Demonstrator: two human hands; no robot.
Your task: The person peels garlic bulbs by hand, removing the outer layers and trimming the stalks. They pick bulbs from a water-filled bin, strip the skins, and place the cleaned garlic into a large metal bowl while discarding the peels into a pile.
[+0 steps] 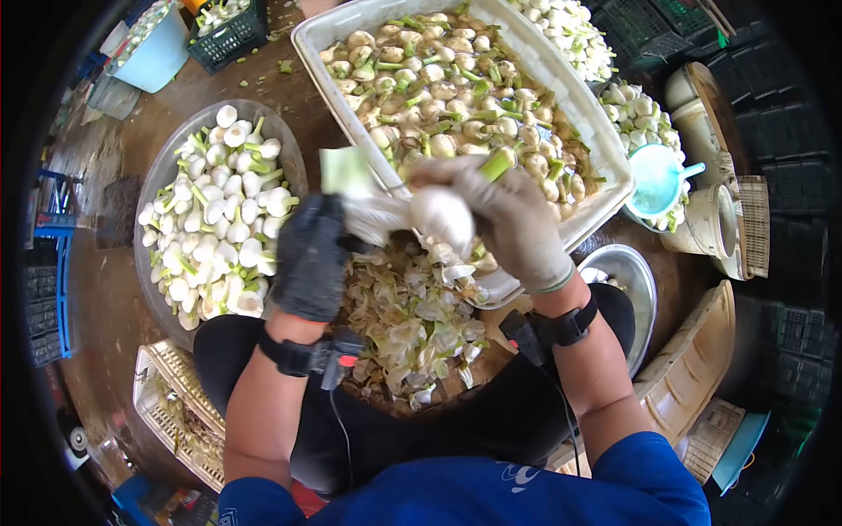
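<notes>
My left hand (309,259), in a black glove, is closed on a strip of pale green and white peel (364,206), somewhat blurred. In a light grey glove, my right hand (509,210) is wrapped round a white garlic bulb (442,217) with a green stem (498,163). The bulb is between my two hands, above a heap of loose peel (408,324). To the left, a round basin (151,210) holds peeled white bulbs with short green stems. A large white tub (355,123) ahead holds unpeeled, dirty bulbs in water.
A light blue strainer (654,180) rests on more bulbs at the right. Near my right knee sits a metal basin (645,289). White crates (180,430) stand at lower left. A blue tub (153,66) and a dark green crate (230,44) are at upper left.
</notes>
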